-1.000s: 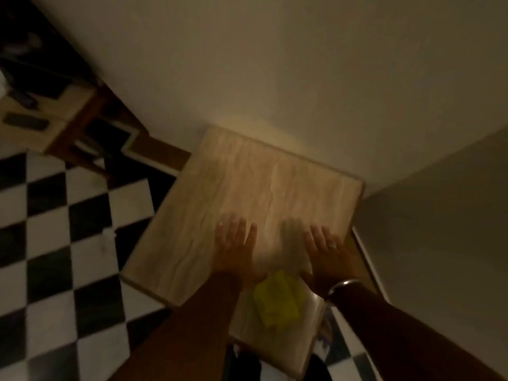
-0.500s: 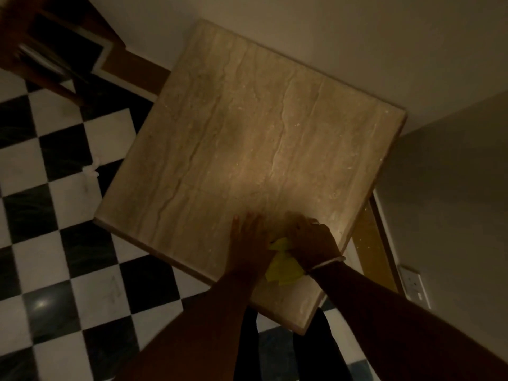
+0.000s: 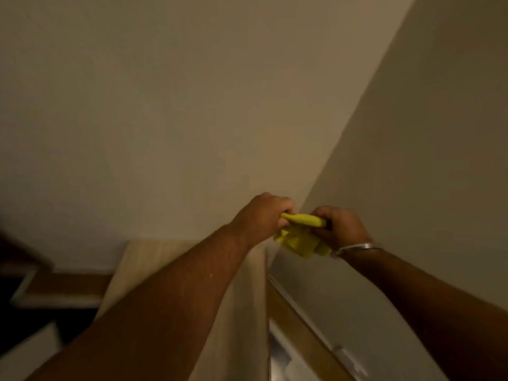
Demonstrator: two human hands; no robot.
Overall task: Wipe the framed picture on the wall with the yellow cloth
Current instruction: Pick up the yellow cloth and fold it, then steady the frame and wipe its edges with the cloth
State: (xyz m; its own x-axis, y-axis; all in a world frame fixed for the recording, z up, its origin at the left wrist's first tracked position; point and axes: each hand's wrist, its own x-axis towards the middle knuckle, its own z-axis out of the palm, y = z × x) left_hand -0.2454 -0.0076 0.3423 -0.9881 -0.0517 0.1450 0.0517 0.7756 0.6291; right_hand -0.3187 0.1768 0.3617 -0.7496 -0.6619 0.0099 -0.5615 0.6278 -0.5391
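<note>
Since the earlier frames the view has been tilted up from the stone-topped table [image 3: 247, 312] to the corner of the room, and the yellow cloth [image 3: 301, 235] has been lifted off the tabletop and is now held in the air in front of the corner where the two walls [image 3: 192, 105] meet. The left hand [image 3: 261, 215] is clenched around one end of the cloth, and the right hand [image 3: 341, 226], with a bangle [image 3: 357, 247] at the wrist, is closed on the other end. A rolled upper edge is stretched roughly level between the two fists, while the rest hangs crumpled below them. The cloth's long axis thus runs left to right, just short of the wall corner. No framed picture is seen anywhere in this view; only bare wall is shown above and to either side. Which way the picture lies from the hands, and which hand is nearer to it, cannot be told. It is judged that the picture must first be found before any wiping can be started.
</note>
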